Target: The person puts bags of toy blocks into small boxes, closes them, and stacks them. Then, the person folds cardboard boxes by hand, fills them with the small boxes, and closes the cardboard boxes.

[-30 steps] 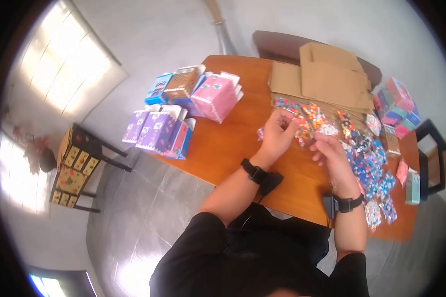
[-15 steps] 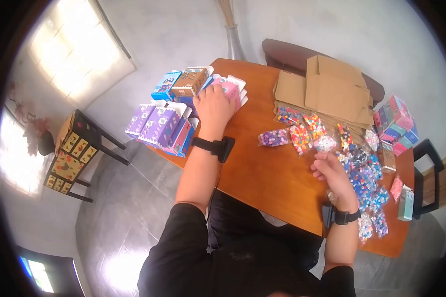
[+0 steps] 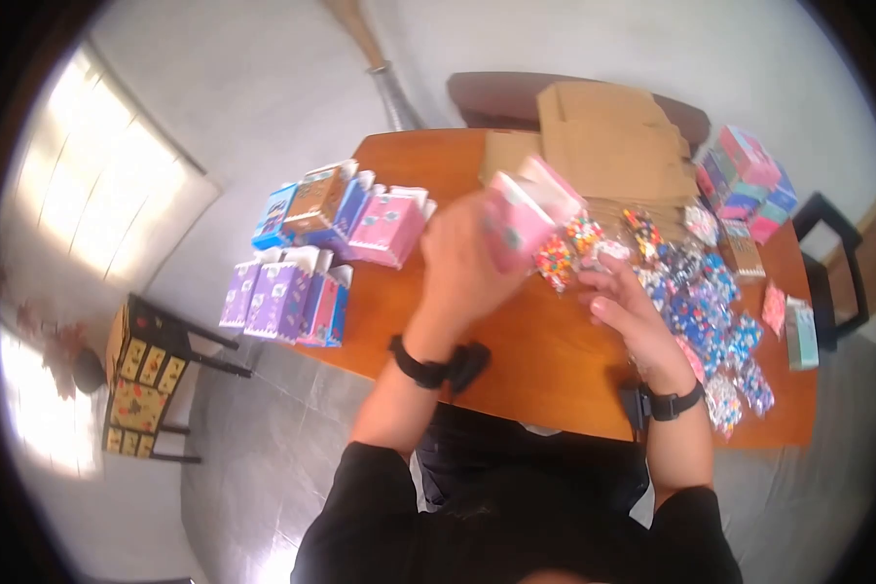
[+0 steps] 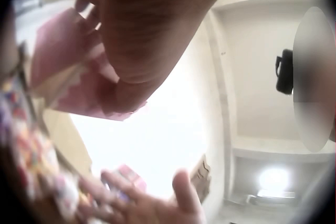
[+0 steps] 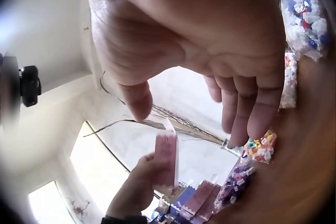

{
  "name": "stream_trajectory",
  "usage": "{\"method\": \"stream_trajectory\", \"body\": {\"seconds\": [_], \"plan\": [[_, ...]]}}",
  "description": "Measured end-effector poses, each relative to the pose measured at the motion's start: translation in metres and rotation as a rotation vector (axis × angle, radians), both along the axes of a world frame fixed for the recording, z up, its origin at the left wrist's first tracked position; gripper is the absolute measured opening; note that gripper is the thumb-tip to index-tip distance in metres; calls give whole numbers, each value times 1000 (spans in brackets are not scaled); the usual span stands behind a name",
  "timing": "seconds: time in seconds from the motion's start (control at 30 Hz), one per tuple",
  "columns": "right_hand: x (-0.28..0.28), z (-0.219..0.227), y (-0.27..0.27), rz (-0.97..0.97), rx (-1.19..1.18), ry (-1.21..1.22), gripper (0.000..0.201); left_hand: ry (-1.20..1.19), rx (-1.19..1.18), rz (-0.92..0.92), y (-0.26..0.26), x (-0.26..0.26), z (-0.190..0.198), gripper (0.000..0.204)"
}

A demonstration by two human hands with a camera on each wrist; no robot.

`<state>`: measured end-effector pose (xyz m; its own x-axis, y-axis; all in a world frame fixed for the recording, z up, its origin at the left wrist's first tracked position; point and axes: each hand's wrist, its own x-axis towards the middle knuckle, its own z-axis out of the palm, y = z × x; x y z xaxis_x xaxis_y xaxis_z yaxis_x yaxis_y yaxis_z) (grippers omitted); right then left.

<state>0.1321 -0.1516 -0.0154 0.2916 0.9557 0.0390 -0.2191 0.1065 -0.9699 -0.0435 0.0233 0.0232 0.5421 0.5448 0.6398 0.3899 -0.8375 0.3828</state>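
Left grip (image 3: 460, 268) holds a pink box (image 3: 518, 220) over tabletop (image 3: 540, 355), inside its edges

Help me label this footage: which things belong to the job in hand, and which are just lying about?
Likely the job:
pink printed cardboard box, held by the left hand
clear plastic bags of small multicoloured pieces, near the right hand

Probably just lying about:
stacked flat brown cardboard
black-and-yellow drawer cabinet
tall silvery vase

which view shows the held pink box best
Head view: the pink box shows its printed face and white edges, though blurred. The left wrist view has the left hand covering part; the right wrist view shows it small.
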Motion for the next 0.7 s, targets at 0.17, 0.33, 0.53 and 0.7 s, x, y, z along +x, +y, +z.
{"method": "stream_trajectory", "body": {"seconds": [0.17, 0.33, 0.53, 0.7], "plan": [[13, 1, -2, -211, 183, -28, 63, -36, -20, -462, -45, 47, -45, 77], [14, 0, -6, 31, -68, -284, 56, -388, -583, -913, -23, 31, -71, 47], [10, -2, -4, 24, -36, -244, 53, -101, -279, -785, -27, 22, -48, 38], [3, 7, -7, -71, -94, -620, 48, -99, -306, -816, -30, 23, -52, 36]]}}
